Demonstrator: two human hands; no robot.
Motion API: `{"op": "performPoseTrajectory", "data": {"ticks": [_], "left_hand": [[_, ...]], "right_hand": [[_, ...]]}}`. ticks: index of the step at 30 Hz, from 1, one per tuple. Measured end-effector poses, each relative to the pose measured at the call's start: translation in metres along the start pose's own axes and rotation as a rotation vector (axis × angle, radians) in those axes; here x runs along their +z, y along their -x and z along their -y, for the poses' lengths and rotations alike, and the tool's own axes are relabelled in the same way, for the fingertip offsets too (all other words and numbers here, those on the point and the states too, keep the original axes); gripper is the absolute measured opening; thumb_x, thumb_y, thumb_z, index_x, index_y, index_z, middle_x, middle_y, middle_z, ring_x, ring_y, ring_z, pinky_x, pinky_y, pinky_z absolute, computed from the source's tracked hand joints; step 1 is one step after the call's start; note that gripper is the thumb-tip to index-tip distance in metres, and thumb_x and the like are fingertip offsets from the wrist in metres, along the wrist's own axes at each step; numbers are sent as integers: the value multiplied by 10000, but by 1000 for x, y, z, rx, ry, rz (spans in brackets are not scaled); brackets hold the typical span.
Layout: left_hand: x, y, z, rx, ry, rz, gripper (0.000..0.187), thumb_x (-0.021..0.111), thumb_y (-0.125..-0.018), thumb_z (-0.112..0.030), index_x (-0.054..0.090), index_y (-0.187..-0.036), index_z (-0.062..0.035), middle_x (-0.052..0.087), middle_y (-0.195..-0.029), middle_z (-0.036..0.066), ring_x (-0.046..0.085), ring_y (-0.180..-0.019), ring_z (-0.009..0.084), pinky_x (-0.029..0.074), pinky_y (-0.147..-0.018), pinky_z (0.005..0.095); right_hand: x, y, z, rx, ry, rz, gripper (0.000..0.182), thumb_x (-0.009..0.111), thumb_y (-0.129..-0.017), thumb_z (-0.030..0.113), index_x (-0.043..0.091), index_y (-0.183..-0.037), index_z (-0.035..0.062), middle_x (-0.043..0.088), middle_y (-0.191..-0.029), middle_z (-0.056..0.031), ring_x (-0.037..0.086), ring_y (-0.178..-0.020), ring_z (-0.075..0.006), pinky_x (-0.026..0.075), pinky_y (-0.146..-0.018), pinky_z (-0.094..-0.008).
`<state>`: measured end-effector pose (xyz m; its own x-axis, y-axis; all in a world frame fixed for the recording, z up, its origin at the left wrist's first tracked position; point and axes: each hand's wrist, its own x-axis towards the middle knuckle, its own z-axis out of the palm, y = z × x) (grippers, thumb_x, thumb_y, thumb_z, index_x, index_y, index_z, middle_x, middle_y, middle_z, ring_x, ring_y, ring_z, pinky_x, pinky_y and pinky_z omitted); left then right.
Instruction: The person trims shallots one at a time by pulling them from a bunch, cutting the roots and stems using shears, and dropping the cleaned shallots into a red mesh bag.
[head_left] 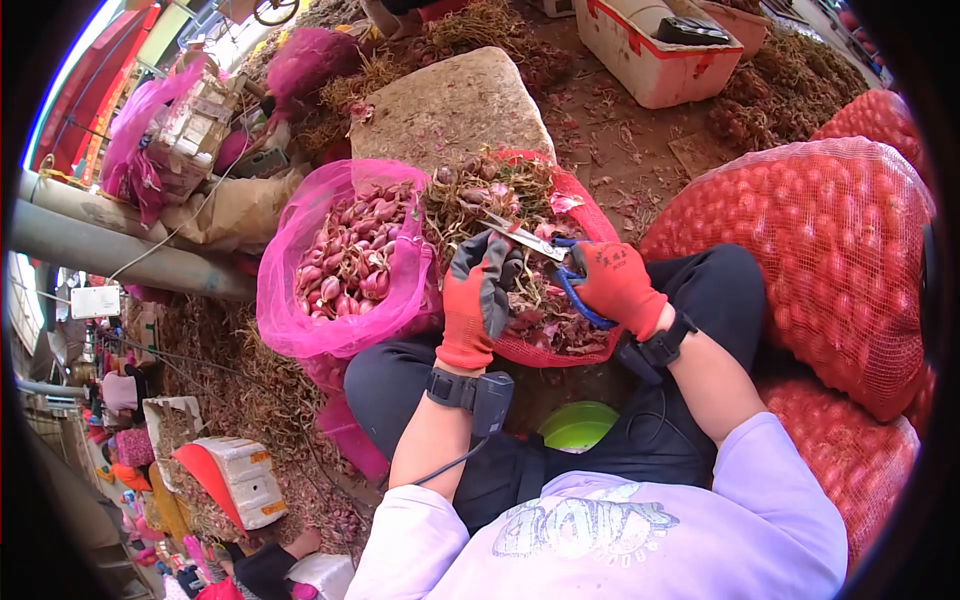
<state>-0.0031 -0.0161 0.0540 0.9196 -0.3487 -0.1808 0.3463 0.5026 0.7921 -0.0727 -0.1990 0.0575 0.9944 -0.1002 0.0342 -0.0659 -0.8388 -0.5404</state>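
My left hand (478,295), in a red and grey glove, is closed around a clump of shallots with dry roots over a red basket (590,215) on my lap. My right hand (612,283), in a red glove, grips blue-handled scissors (530,242), whose blades point left toward the clump. The basket holds a heap of uncut shallots with roots and stalks (490,195). To its left a pink mesh bag (290,290) stands open, filled with trimmed purple shallots (350,255).
Full red mesh sacks of shallots (830,250) are stacked at my right. A flat stone (450,105) lies beyond the basket, a white crate (655,50) further back. A green bowl (578,425) sits between my knees. Roots and skins litter the ground; other people sit at lower left.
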Motion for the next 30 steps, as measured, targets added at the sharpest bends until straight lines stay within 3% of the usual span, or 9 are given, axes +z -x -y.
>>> {"op": "performPoseTrajectory", "data": {"ticks": [5,10,12,15,16,20,23,27,30], "left_hand": [[-1,-2,-11,-11,19,55,241,571,-921,-86,563,-1159,-53,622,-1087,49,599,-923,118,505,-760,229],[1,-3,-16,-86,58,75,255,555,-929,-89,552,-1182,-61,619,-1048,35,597,-887,113,507,-757,225],[2,-6,-18,-140,35,119,254,557,-931,-97,553,-1182,-66,617,-1015,25,595,-859,106,512,-730,206],[-30,-20,-19,-118,237,167,272,566,-924,-103,551,-1194,-75,607,-978,13,588,-827,95,521,-681,170],[-22,-18,-51,-288,615,368,308,585,-890,-84,545,-1193,-50,611,-998,34,613,-848,110,528,-659,151],[-102,-36,-92,376,442,-134,365,599,-910,-203,510,-1213,-18,587,-1087,105,603,-899,170,540,-816,227],[-92,-15,-104,181,583,-421,403,659,-865,-175,502,-1204,-26,570,-1089,75,558,-1027,225,555,-830,316],[-29,2,-58,563,-375,-371,437,702,-834,-162,495,-1200,-45,596,-961,28,589,-929,166,497,-809,261],[8,14,-31,578,-956,198,352,714,-788,-166,572,-1094,-67,609,-965,68,590,-881,192,473,-797,279]], "right_hand": [[-13,-4,3,140,-304,115,420,671,-797,431,665,-748,13,561,-629,-192,581,-589,-312,433,-576,-390],[-27,-2,3,31,-287,91,496,681,-786,455,612,-1043,37,640,-944,-174,620,-867,-334,467,-746,-410],[-18,-2,4,-32,-272,75,499,680,-780,472,622,-1010,33,649,-899,-171,633,-852,-317,474,-734,-397],[-13,-4,-1,-10,-268,197,557,667,-759,535,627,-977,24,654,-843,-173,638,-816,-318,478,-718,-393],[-21,-6,0,43,-224,235,561,683,-747,528,621,-975,20,653,-853,-173,637,-820,-314,477,-719,-390],[-38,-2,-12,61,67,120,602,651,-730,589,623,-907,14,652,-861,-170,638,-829,-319,487,-711,-391],[-44,-2,-34,67,260,19,622,574,-751,592,634,-876,-14,650,-824,-190,647,-815,-327,504,-721,-399],[-56,-6,-45,195,223,-93,569,588,-770,539,628,-885,-16,650,-851,-193,645,-814,-336,504,-709,-403],[-59,-6,-43,211,164,-153,585,614,-762,567,628,-897,-2,648,-850,-193,641,-821,-331,496,-714,-409]]}}
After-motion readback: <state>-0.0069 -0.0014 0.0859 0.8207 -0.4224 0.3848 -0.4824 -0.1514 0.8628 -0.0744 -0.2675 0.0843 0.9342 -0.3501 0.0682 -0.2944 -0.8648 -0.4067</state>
